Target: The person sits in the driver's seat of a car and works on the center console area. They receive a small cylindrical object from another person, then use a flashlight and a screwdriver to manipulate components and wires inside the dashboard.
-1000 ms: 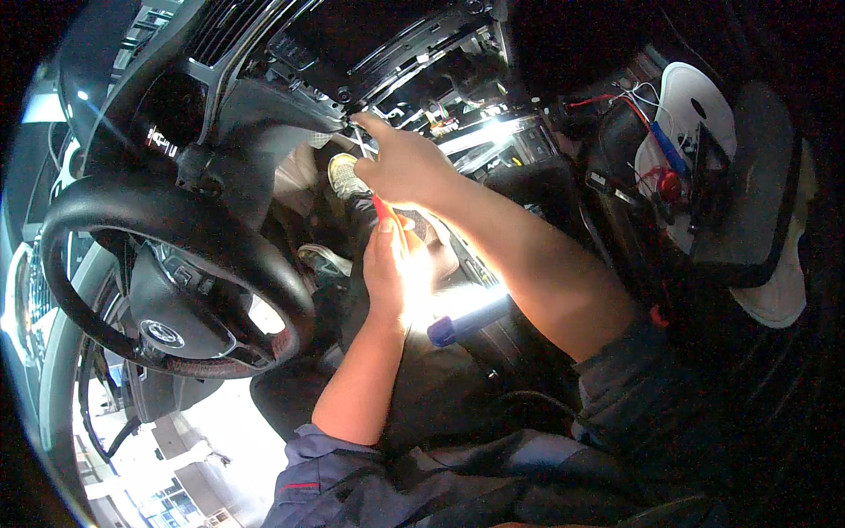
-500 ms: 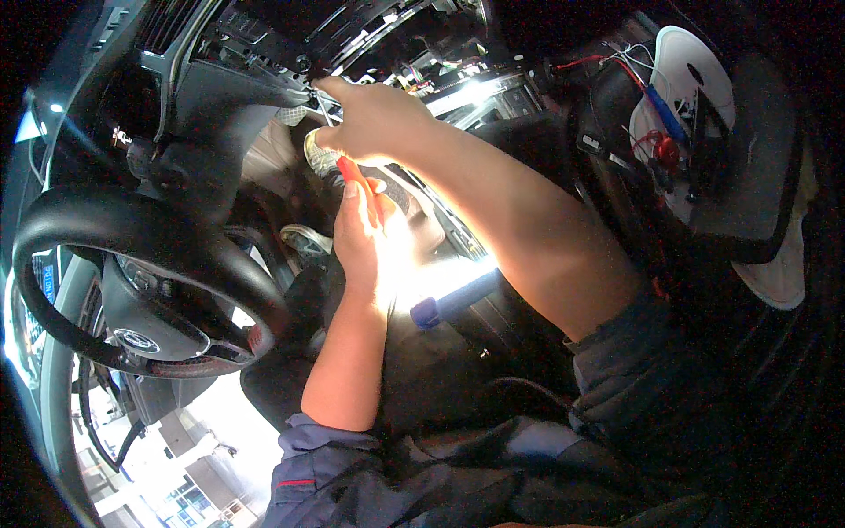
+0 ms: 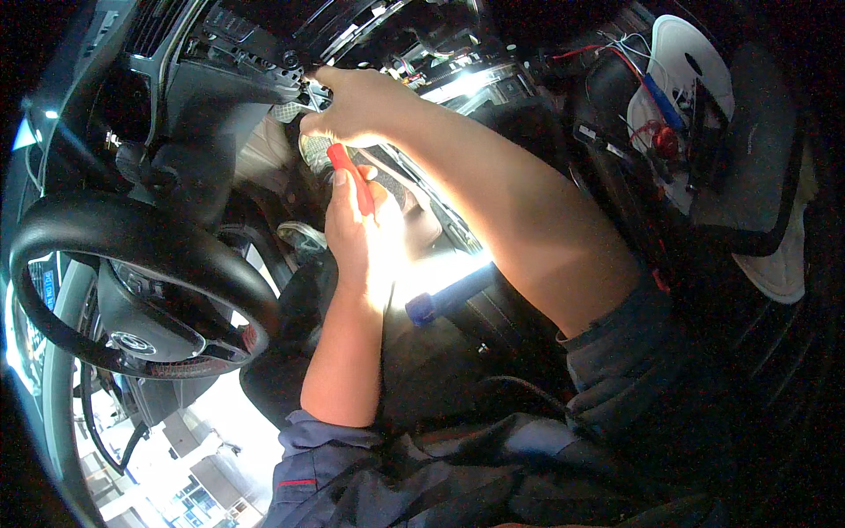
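Observation:
My left hand [image 3: 356, 233] is closed around a red-handled tool [image 3: 352, 180] that points up toward the opened dashboard. The tool's working end cannot be made out. Beyond it, my right hand [image 3: 356, 106] reaches to the edge of the dash opening [image 3: 290, 79]. Its index finger and thumb are apart, with the fingertips close to metal parts; the other fingers are mostly hidden. Below the hands, a blue work light [image 3: 449, 295] lies between the seats and shines brightly over my left wrist.
A black steering wheel [image 3: 145, 282] stands at the left. Exposed brackets and wiring [image 3: 440, 66] fill the dashboard at the top. On the right, a white sheet-like piece [image 3: 682, 53] carries red and white wires, a blue-handled tool [image 3: 664, 101] and a red coil [image 3: 660, 138]. A shoe [image 3: 302, 238] shows in the footwell.
My left hand and the red-handled tool have shifted slightly up and left, and the handle shows more fully. My right hand has moved a little up and left, staying at the dash opening.

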Demonstrator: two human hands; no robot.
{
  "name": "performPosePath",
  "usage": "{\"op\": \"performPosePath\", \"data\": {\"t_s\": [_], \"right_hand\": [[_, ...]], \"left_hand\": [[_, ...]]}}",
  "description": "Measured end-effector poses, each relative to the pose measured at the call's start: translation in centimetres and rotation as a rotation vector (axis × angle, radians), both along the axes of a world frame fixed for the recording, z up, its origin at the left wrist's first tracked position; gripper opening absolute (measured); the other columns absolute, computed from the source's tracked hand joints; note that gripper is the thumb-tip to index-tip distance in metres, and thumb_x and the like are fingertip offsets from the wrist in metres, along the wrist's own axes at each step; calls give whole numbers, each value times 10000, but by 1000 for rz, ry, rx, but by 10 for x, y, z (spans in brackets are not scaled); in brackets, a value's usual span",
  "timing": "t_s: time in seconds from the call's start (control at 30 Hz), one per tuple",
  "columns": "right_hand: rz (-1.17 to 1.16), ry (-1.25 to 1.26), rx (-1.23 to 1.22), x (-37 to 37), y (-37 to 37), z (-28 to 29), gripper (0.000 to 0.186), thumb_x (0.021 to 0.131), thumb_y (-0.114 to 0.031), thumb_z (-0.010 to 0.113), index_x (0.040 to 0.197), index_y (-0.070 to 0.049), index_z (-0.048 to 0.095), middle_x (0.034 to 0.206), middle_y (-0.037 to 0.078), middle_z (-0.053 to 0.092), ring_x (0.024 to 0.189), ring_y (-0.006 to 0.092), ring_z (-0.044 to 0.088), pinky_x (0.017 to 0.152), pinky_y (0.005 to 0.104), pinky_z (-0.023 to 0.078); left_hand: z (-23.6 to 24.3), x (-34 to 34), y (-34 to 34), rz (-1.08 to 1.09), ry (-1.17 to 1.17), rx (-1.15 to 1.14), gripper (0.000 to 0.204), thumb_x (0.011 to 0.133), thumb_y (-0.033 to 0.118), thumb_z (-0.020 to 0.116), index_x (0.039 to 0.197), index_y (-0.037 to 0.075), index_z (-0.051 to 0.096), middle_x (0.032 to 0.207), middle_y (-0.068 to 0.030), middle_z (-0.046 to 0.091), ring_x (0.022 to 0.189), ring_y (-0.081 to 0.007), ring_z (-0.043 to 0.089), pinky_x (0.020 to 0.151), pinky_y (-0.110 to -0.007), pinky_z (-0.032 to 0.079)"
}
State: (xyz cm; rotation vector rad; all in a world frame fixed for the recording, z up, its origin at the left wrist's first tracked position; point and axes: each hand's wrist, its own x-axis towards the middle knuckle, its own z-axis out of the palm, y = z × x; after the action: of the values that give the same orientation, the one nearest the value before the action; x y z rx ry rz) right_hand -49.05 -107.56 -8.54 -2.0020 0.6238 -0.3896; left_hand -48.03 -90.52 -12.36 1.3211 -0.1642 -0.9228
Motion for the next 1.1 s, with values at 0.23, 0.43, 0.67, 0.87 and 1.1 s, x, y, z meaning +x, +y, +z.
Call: {"op": "performPosePath", "data": {"t_s": [0.23,0.43,0.67,0.87,1.1], "right_hand": [[5,-51,63,2,-3,-6,758,776,-487,722,1441,-166,553,1255,217,674,1156,383,651,988,414,516],[-1,8,79,2,0,-4,774,783,-471,714,1461,-150,519,1252,218,675,1157,379,651,995,416,514],[-43,8,7,-2,5,-4,724,803,-439,659,1455,-158,515,1205,219,689,1120,379,670,958,465,543],[-93,-24,42,-2,11,-1,656,795,-425,662,1385,-150,581,1133,209,714,1073,379,690,931,470,561],[-164,-141,5,5,14,-12,567,790,-369,679,1296,-116,648,1106,208,719,1054,376,692,929,451,555]], "left_hand": [[-3,-1,-4,43,38,20,365,1050,548,425,1109,216,566,586,55,406,409,-102,369,356,-272,325],[-5,4,-7,-24,-17,28,370,1046,571,407,1094,241,567,572,52,409,390,-111,363,333,-287,313],[-10,7,-8,-42,46,50,423,1040,609,375,1001,229,558,575,57,411,390,-109,367,329,-283,308],[-19,8,-11,9,-25,27,477,1006,674,393,984,230,564,602,51,457,425,-102,429,360,-267,350],[-12,3,-14,28,-4,24,486,1037,626,378,908,184,534,614,41,458,471,-106,454,424,-259,371]]}}
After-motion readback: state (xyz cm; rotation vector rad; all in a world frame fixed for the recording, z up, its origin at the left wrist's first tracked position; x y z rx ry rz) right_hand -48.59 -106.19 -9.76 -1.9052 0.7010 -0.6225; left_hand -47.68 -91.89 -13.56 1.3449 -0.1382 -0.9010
